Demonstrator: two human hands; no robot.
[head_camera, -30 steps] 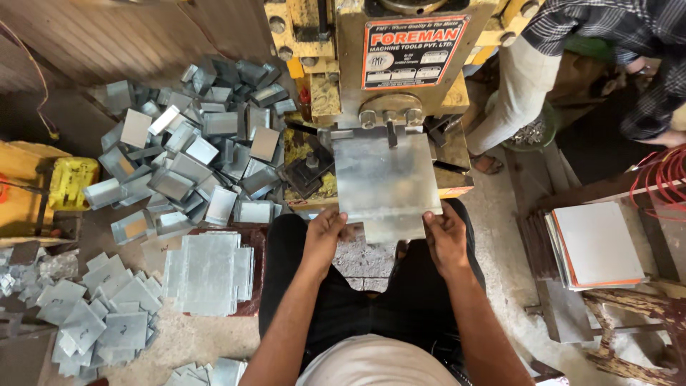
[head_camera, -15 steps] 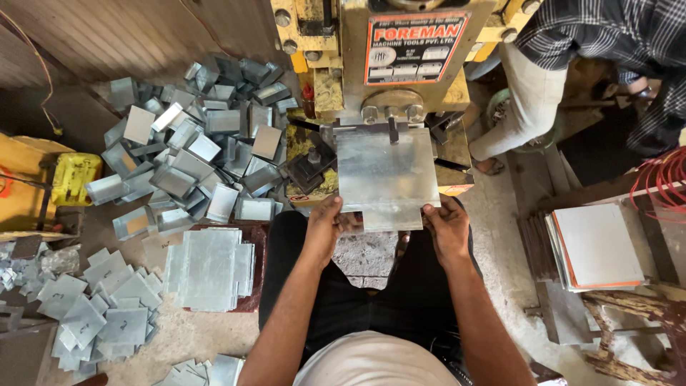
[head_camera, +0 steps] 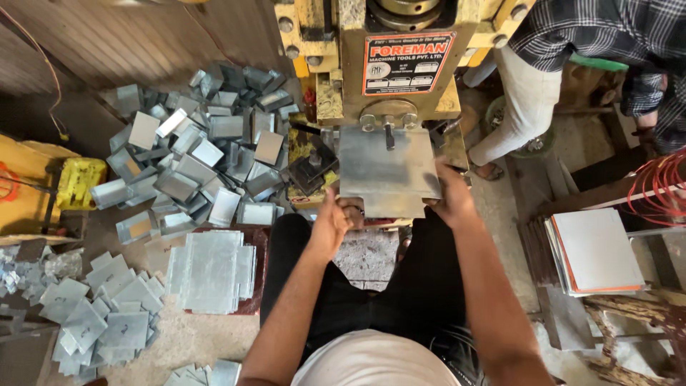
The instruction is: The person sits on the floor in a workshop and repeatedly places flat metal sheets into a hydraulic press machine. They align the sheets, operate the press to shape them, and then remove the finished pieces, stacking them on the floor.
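A flat grey metal sheet (head_camera: pixel 386 171) with a notched near edge lies on the bed of a yellow press machine (head_camera: pixel 389 64), under its punch. My left hand (head_camera: pixel 336 218) grips the sheet's near left corner. My right hand (head_camera: pixel 450 196) holds its right edge. Both arms reach forward over my black-trousered legs.
A heap of bent grey metal boxes (head_camera: pixel 200 157) lies left of the press. A stack of flat notched sheets (head_camera: pixel 211 271) sits by my left knee, loose cut blanks (head_camera: pixel 100 314) further left. Another person (head_camera: pixel 572 64) stands at right, near stacked sheets (head_camera: pixel 597 250) and a red wire coil (head_camera: pixel 661 186).
The sheet has moved further into the press. My right hand shifted from its near edge up to its right side; my left hand stays at the near left corner.
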